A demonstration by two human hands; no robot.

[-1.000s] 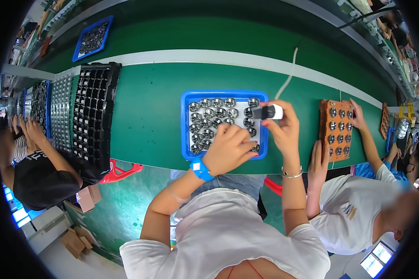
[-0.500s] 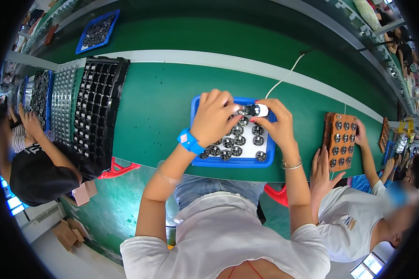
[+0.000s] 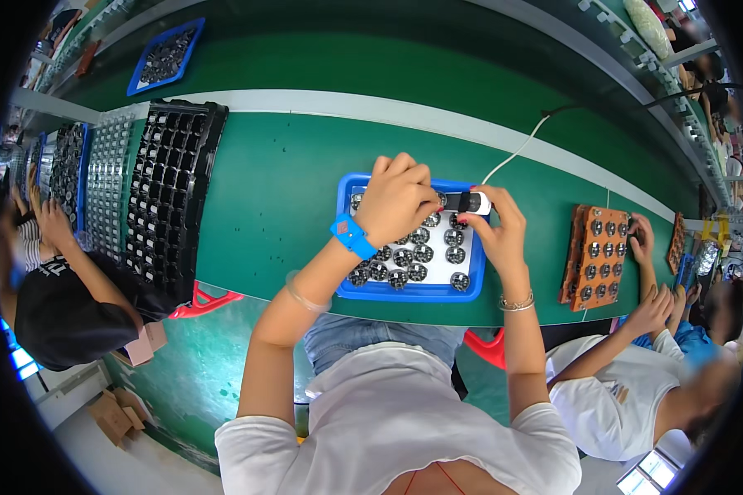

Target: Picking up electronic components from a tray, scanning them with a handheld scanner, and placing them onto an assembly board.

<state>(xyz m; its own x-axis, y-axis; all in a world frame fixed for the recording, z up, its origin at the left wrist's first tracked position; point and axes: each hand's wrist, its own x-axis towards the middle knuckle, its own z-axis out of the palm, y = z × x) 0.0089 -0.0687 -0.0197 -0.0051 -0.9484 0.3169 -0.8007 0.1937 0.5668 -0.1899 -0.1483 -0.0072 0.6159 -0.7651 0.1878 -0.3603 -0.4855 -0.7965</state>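
Observation:
My left hand [image 3: 398, 200], with a blue band on its wrist, is closed over the upper part of a shallow blue tray [image 3: 341, 272]. Its fingertips pinch the dark end of a small black-and-white connector [image 3: 475, 203]; whether a round part sits in that pinch is hidden. My right hand [image 3: 504, 233] grips the connector's white end between thumb and fingers. From there a white cable [image 3: 513, 153] runs up and to the right. Beneath both hands, several small round black-and-silver parts [image 3: 421, 252] lie on the tray's white lining.
At left stand a black compartment tray [image 3: 170, 177] and a clear tray [image 3: 110, 177], beside a co-worker in black. Orange holders [image 3: 600, 252] with round parts lie at right near another co-worker's hands. A blue tray of dark parts [image 3: 167, 56] sits at the far left.
Both hands and the connector have shifted slightly right, and the connector now lies more level. The co-worker at right has drawn one hand back from the orange holder.

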